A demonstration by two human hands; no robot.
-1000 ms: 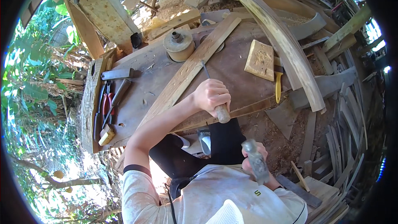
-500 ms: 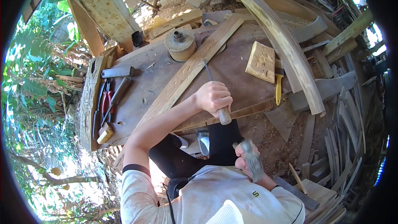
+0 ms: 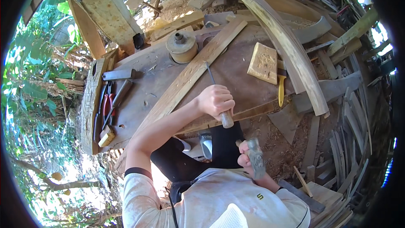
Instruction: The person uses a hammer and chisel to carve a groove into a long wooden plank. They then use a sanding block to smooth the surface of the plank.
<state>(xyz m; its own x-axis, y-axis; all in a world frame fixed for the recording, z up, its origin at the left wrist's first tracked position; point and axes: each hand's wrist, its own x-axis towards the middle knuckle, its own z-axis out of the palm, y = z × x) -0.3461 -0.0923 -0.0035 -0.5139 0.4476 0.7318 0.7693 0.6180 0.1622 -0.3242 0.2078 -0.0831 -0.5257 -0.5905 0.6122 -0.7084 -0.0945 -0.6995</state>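
My left hand (image 3: pixel 216 101) is closed around a chisel (image 3: pixel 227 120), gripping it where the wooden handle meets the blade. The thin metal blade points away from me, its tip at the edge of a long wooden board (image 3: pixel 190 77) that lies slantwise over the workbench (image 3: pixel 240 88). The handle's butt sticks out below my fist. Close to my body, right of the chisel, my right hand (image 3: pixel 244 154) grips a hammer (image 3: pixel 255 158) with a worn grey head. The hammer is raised and apart from the chisel; its head hides part of my fingers.
On the bench are a round wooden block with a metal post (image 3: pixel 181 46), a carved wood piece (image 3: pixel 262 62) and a yellow-handled brush (image 3: pixel 281 88). Red-handled pliers (image 3: pixel 108 100) and another hammer (image 3: pixel 120 95) lie left. A curved timber (image 3: pixel 291 44) crosses the right end.
My right hand has lifted the hammer slightly and tilted its head. My left hand keeps its grip on the chisel, with the tip still at the board. The whole view has shifted a little.
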